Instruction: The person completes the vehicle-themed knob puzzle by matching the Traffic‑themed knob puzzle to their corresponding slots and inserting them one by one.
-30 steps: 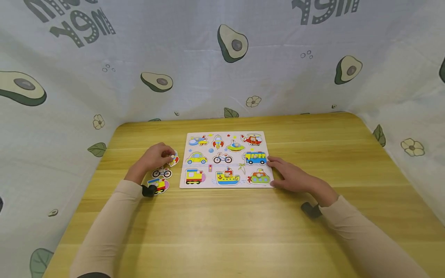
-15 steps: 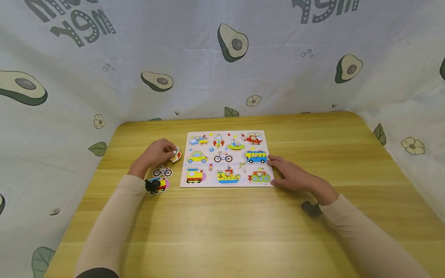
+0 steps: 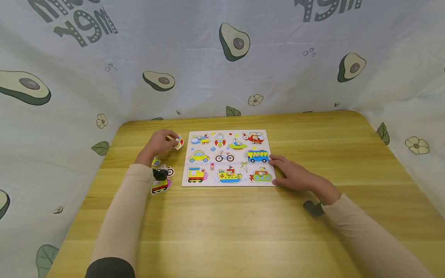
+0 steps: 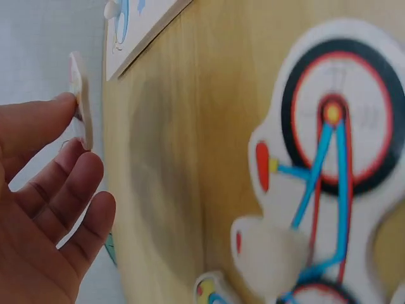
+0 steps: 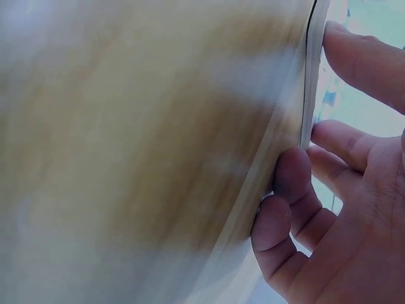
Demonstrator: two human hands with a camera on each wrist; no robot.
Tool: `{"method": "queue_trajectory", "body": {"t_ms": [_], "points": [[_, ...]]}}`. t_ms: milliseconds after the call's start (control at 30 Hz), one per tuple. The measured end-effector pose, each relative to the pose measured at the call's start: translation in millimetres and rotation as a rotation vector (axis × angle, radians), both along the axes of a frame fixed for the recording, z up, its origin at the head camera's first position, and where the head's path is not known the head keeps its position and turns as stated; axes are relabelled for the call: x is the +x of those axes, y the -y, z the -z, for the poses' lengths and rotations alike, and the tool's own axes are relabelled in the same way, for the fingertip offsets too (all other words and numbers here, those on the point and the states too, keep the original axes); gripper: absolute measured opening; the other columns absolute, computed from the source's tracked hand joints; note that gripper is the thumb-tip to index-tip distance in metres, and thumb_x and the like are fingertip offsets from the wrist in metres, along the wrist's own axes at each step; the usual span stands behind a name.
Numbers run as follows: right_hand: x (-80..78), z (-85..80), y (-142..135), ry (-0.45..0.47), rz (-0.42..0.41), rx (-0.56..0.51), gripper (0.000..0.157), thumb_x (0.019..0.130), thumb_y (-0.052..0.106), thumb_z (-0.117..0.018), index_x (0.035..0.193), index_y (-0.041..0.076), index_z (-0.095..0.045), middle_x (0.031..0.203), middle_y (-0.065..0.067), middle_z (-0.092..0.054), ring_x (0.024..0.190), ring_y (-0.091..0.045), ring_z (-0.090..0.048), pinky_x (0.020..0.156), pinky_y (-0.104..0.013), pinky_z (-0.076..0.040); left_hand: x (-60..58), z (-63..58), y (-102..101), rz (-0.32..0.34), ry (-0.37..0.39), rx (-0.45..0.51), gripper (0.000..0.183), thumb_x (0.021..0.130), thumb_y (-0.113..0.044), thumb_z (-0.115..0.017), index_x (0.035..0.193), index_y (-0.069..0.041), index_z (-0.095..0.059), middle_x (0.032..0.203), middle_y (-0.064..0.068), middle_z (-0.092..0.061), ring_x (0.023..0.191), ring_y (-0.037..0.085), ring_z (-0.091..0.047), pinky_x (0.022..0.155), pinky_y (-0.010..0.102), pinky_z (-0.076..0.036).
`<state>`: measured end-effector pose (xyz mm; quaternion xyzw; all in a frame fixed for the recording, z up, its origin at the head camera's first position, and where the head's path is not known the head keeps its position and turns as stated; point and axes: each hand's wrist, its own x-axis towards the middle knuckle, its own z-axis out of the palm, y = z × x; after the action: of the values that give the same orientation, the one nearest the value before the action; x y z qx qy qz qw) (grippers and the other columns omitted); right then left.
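Note:
My left hand (image 3: 160, 143) pinches a rocket puzzle piece (image 3: 179, 141) between thumb and fingers, left of the board's upper left corner. The left wrist view has this piece (image 4: 82, 95) edge-on and raised above the table. My right hand (image 3: 293, 175) rests thumb and fingertips along the right edge of the pale picture board (image 3: 213, 178). Left of the board lie a train piece (image 3: 160, 187), a bicycle piece (image 3: 169, 170) and a car piece (image 3: 156, 161), partly covered by the left wrist's camera and arm. A white knob (image 4: 272, 253) stands on the bicycle piece.
Several knobbed pieces sit in the board, among them a bus (image 3: 257, 156), a ship (image 3: 229, 175) and a helicopter (image 3: 253, 138). The board lies on a wooden table (image 3: 222, 227). An avocado-print cloth (image 3: 194, 46) hangs behind and at both sides.
My left hand has moved away from me and slightly right with the rocket puzzle piece, up from beside the bicycle piece. The car piece has come partly into view. My right hand stays at the board's edge.

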<state>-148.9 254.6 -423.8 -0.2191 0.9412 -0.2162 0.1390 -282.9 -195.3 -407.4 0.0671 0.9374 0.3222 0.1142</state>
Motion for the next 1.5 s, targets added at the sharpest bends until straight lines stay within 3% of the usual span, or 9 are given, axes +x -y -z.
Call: {"method": "queue_trajectory", "body": {"t_ms": [200, 500, 667, 800, 1133, 1500], "points": [[-0.8, -1.0, 1.2, 0.0, 0.002, 0.001, 0.068, 0.091, 0.023, -0.07, 0.145, -0.005, -0.041, 0.159, -0.025, -0.028, 0.141, -0.05, -0.035, 0.113, -0.064, -0.034, -6.1, 7.0, -18.2, -0.131, -0.057, 0.16, 0.029, 0.097, -0.021, -0.06, 0.119, -0.004, -0.064, 0.135, 0.015, -0.057, 0.109, 0.032, -0.056, 0.092, 0.04, -0.051], [-0.7, 0.6, 1.9, -0.001, -0.011, 0.016, 0.07, 0.092, 0.025, -0.068, 0.147, -0.005, -0.039, 0.159, -0.025, -0.028, 0.142, -0.05, -0.034, 0.113, -0.064, -0.033, -14.1, 2.5, -46.1, -0.164, -0.12, 0.136, 0.029, 0.097, -0.023, -0.061, 0.121, -0.009, -0.065, 0.133, 0.012, -0.054, 0.106, 0.028, -0.051, 0.085, 0.033, -0.049], [0.2, -2.7, 2.1, -0.007, -0.024, 0.019, 0.07, 0.092, 0.024, -0.067, 0.147, -0.007, -0.037, 0.159, -0.026, -0.027, 0.142, -0.05, -0.033, 0.114, -0.065, -0.033, -15.6, -4.1, -62.6, -0.195, -0.211, 0.202, 0.029, 0.097, -0.024, -0.061, 0.121, -0.008, -0.066, 0.134, 0.012, -0.055, 0.106, 0.028, -0.051, 0.084, 0.032, -0.05], [0.8, -4.6, 2.3, -0.003, -0.017, 0.023, 0.07, 0.092, 0.024, -0.068, 0.147, -0.007, -0.037, 0.159, -0.026, -0.026, 0.142, -0.051, -0.033, 0.114, -0.064, -0.032, -14.0, -7.8, -81.4, -0.122, -0.23, 0.207, 0.028, 0.096, -0.023, -0.062, 0.119, -0.007, -0.068, 0.128, 0.014, -0.057, 0.1, 0.027, -0.051, 0.08, 0.032, -0.047], [2.0, -3.9, 1.2, 0.001, -0.009, 0.024, 0.071, 0.092, 0.025, -0.068, 0.148, -0.006, -0.037, 0.159, -0.026, -0.027, 0.141, -0.05, -0.034, 0.114, -0.064, -0.033, -7.4, -0.3, -120.8, 0.06, -0.226, 0.07, 0.022, 0.095, -0.022, -0.064, 0.112, -0.01, -0.072, 0.119, 0.009, -0.062, 0.097, 0.024, -0.053, 0.079, 0.032, -0.048], [2.9, -5.2, 1.8, 0.003, -0.012, 0.019, 0.071, 0.092, 0.024, -0.068, 0.148, -0.006, -0.036, 0.16, -0.025, -0.026, 0.141, -0.05, -0.034, 0.113, -0.064, -0.033, -3.4, 7.8, -139.8, 0.124, -0.155, 0.007, 0.021, 0.095, -0.022, -0.065, 0.11, -0.011, -0.074, 0.123, 0.007, -0.06, 0.103, 0.025, -0.054, 0.083, 0.035, -0.05]]}}
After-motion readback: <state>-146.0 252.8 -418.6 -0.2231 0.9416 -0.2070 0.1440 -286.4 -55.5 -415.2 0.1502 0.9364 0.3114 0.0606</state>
